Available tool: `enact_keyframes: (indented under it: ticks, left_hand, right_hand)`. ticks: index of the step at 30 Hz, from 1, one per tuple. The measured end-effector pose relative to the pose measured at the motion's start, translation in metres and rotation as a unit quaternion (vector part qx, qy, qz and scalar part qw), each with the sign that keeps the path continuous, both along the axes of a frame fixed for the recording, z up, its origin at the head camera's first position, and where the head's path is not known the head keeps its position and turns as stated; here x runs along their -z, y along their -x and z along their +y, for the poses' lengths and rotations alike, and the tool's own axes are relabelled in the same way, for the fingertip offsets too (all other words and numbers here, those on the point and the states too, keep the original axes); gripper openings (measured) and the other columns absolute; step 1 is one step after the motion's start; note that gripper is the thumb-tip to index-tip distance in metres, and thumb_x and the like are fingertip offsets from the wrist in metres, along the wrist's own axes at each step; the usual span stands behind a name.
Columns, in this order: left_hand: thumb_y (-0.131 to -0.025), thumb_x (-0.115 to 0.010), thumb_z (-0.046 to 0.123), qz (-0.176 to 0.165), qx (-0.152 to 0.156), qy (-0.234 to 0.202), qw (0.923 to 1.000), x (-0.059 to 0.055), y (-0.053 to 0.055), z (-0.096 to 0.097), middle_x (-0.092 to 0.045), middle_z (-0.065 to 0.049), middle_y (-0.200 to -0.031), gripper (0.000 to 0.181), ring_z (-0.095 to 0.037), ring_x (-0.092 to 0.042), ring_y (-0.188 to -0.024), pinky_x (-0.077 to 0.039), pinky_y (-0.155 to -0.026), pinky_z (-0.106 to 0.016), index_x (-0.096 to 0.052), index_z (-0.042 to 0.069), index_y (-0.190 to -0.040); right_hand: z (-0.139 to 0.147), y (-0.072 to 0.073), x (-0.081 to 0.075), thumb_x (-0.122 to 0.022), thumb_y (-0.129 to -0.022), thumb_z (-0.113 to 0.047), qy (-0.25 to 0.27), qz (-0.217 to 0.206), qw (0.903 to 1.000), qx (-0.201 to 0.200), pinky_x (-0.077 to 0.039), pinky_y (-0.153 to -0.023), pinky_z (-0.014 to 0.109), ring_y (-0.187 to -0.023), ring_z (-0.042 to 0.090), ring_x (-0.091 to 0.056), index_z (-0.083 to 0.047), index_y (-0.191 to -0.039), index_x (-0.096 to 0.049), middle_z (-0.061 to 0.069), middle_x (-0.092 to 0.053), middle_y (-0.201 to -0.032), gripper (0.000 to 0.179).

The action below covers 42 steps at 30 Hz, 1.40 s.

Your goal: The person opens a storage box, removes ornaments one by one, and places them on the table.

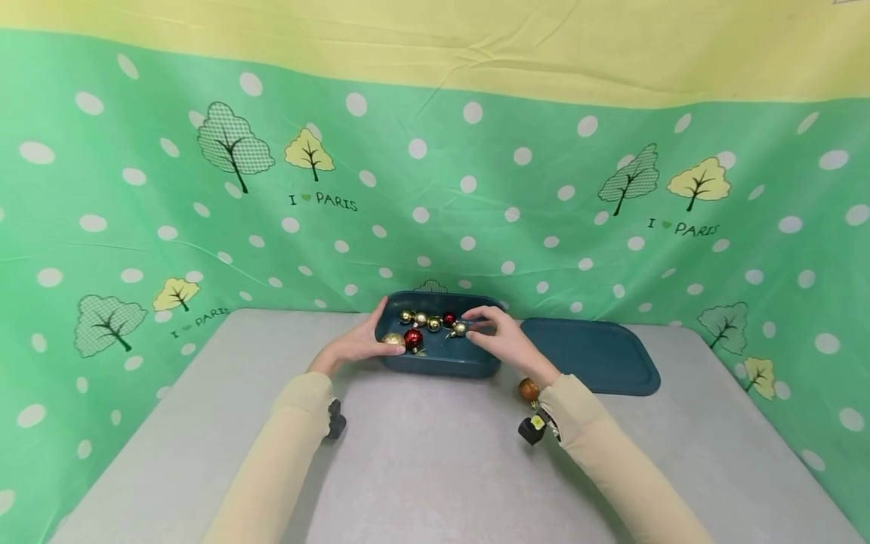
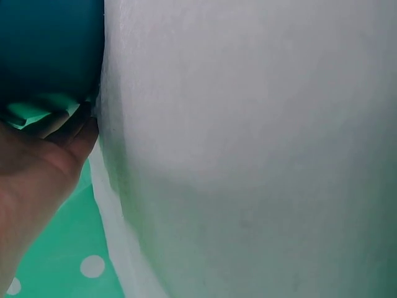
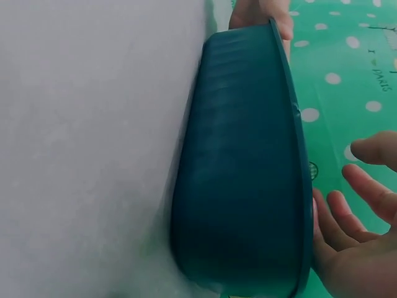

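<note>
A: What is held by the left hand (image 1: 359, 342)?

B: The blue box (image 1: 442, 366) — it is gripped at its left end, with the thumb laid over the rim and the fingers set against the outer wall.

A: And by the right hand (image 1: 501, 338)?

B: Nothing is seen to be held. The fingers are parted and slightly bent over the box's right part; a pale gold bauble (image 1: 459, 329) is seen just beside the fingertips — whether it is touched cannot be told.

A: What is contained between the hands?

B: Beside the left thumb, a glittery gold bauble (image 1: 393, 339) and a red bauble (image 1: 412, 338); farther back, small gold baubles (image 1: 434, 324) and a dark red bauble (image 1: 449, 319).

A: And outside?

B: A flat blue lid (image 1: 598, 355) is laid right of the right hand, and an orange bauble (image 1: 529, 390) is seen beside that wrist.
</note>
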State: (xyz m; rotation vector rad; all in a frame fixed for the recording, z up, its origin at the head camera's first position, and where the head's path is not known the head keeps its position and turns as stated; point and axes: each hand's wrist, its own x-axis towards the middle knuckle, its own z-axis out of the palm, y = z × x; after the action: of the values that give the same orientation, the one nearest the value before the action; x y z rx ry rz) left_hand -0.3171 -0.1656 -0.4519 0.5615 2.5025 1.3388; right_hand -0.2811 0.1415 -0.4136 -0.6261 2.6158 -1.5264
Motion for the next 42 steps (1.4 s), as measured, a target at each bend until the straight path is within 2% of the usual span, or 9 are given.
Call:
enact_keyframes:
  ticks: [7,14,18,22,23,26,32,36,42]
  left_hand:
    - [-0.079,-0.078,0.036,-0.011,-0.006,-0.001,0.9999,0.002,0.001,-0.001,0.009,-0.019,-0.159,0.122,-0.041,-0.002,-0.143,-0.009,-0.112,-0.057,0.015,0.012,-0.154]
    - [-0.081,-0.077,0.03,-0.011,-0.001,-0.008,0.9999,0.001,0.001,0.0,0.01,-0.02,-0.158,0.118,-0.042,-0.002,-0.143,-0.008,-0.112,-0.057,0.016,0.012,-0.153]
    - [-0.082,-0.075,0.022,-0.025,0.005,-0.014,0.9996,-0.018,-0.01,0.004,0.011,-0.024,-0.157,0.115,-0.044,-0.001,-0.142,-0.008,-0.112,-0.058,0.015,0.006,-0.152]
    - [-0.082,-0.074,0.018,-0.033,0.009,-0.017,0.9993,-0.034,-0.022,0.007,0.009,-0.027,-0.156,0.113,-0.046,-0.002,-0.142,-0.009,-0.112,-0.058,0.013,0.001,-0.152]
    - [-0.082,-0.074,0.019,-0.033,0.01,-0.017,0.9993,-0.034,-0.022,0.007,0.01,-0.026,-0.156,0.113,-0.045,-0.002,-0.142,-0.009,-0.112,-0.057,0.013,0.001,-0.152]
    - [-0.083,-0.074,0.018,-0.034,0.01,-0.016,0.9992,-0.034,-0.02,0.007,0.009,-0.026,-0.156,0.113,-0.044,-0.002,-0.142,-0.009,-0.113,-0.056,0.013,0.002,-0.152]
    - [-0.083,-0.074,0.017,-0.032,0.012,-0.021,0.9992,-0.033,-0.019,0.007,0.01,-0.026,-0.157,0.112,-0.044,-0.001,-0.142,-0.009,-0.113,-0.056,0.013,0.001,-0.152]
    - [-0.083,-0.074,0.017,-0.031,0.012,-0.023,0.9992,-0.033,-0.02,0.007,0.01,-0.025,-0.157,0.112,-0.044,-0.001,-0.142,-0.009,-0.113,-0.056,0.013,0.001,-0.152]
    - [-0.082,-0.074,0.018,-0.032,0.013,-0.024,0.9991,-0.035,-0.021,0.008,0.009,-0.027,-0.156,0.112,-0.044,-0.001,-0.142,-0.009,-0.113,-0.056,0.013,0.0,-0.151]
  right_hand:
    - [-0.01,0.019,-0.001,-0.06,-0.094,-0.004,-0.009,-0.008,0.9999,-0.012,-0.052,-0.086,0.043,-0.112,0.038,-0.057,0.003,-0.126,-0.056,0.021,-0.051,-0.13,0.033]
    - [-0.012,0.038,0.008,-0.058,-0.095,-0.006,-0.008,-0.051,0.9986,0.005,-0.049,-0.091,0.045,-0.115,0.037,-0.056,0.003,-0.129,-0.055,0.023,-0.052,-0.132,0.035]
    - [-0.017,0.039,0.008,-0.058,-0.094,-0.005,0.039,-0.083,0.9956,0.015,-0.047,-0.092,0.048,-0.111,0.035,-0.055,0.007,-0.127,-0.055,0.024,-0.054,-0.129,0.035]
    - [-0.021,0.041,0.011,-0.059,-0.093,-0.005,0.071,-0.109,0.9906,0.045,-0.045,-0.091,0.049,-0.108,0.033,-0.053,0.006,-0.125,-0.058,0.022,-0.056,-0.125,0.034]
    - [-0.022,0.046,0.016,-0.06,-0.093,-0.006,0.07,-0.109,0.9902,0.053,-0.044,-0.093,0.049,-0.108,0.031,-0.054,0.005,-0.124,-0.059,0.021,-0.057,-0.124,0.033]
    - [-0.024,0.048,0.018,-0.062,-0.092,-0.007,0.054,-0.109,0.9902,0.068,-0.044,-0.092,0.044,-0.111,0.032,-0.053,0.003,-0.123,-0.061,0.019,-0.059,-0.123,0.032]
    - [-0.028,0.053,0.02,-0.064,-0.092,-0.012,0.033,-0.132,0.9878,0.076,-0.043,-0.095,0.045,-0.114,0.032,-0.052,0.001,-0.126,-0.059,0.017,-0.057,-0.124,0.037]
    - [-0.029,0.055,0.022,-0.064,-0.092,-0.012,0.021,-0.137,0.988,0.067,-0.042,-0.096,0.047,-0.116,0.033,-0.051,0.001,-0.128,-0.057,0.019,-0.056,-0.126,0.038]
    - [-0.029,0.053,0.026,-0.064,-0.091,-0.011,-0.015,-0.145,0.9892,0.016,-0.046,-0.091,0.046,-0.112,0.032,-0.053,0.001,-0.129,-0.057,0.02,-0.053,-0.129,0.041]
